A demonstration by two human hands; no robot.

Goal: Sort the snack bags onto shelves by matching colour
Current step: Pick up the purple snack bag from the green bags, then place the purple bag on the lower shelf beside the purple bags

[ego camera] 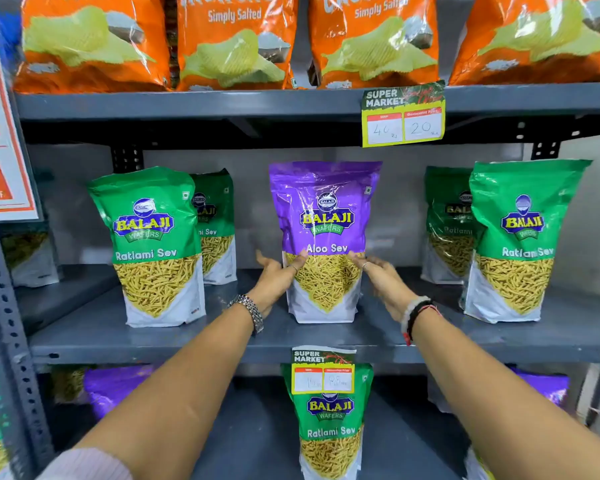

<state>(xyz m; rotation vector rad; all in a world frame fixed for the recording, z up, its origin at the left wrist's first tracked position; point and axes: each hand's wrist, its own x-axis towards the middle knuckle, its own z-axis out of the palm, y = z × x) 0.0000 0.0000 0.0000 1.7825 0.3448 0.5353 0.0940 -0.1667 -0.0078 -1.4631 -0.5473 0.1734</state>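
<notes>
Snack bags fill three grey metal shelves. Nearest, on the bottom shelf (257, 441), one green bag (329, 427) stands upright in the middle with two purple bags (115, 386) behind it, one at each side. Above, on the middle shelf (187, 337), the left hand (276, 275) and right hand (381, 275) reach in with fingers spread, each touching a lower side of the single purple Aloo Sev bag (324, 237), which stands upright at the centre. Four green Ratlami Sev bags (153, 244) flank it, two on each side, one behind the other. Farthest up, the top shelf (187, 103) carries four orange bags (234, 43) in a row, and a price tag (403, 114) hangs from its edge.
</notes>
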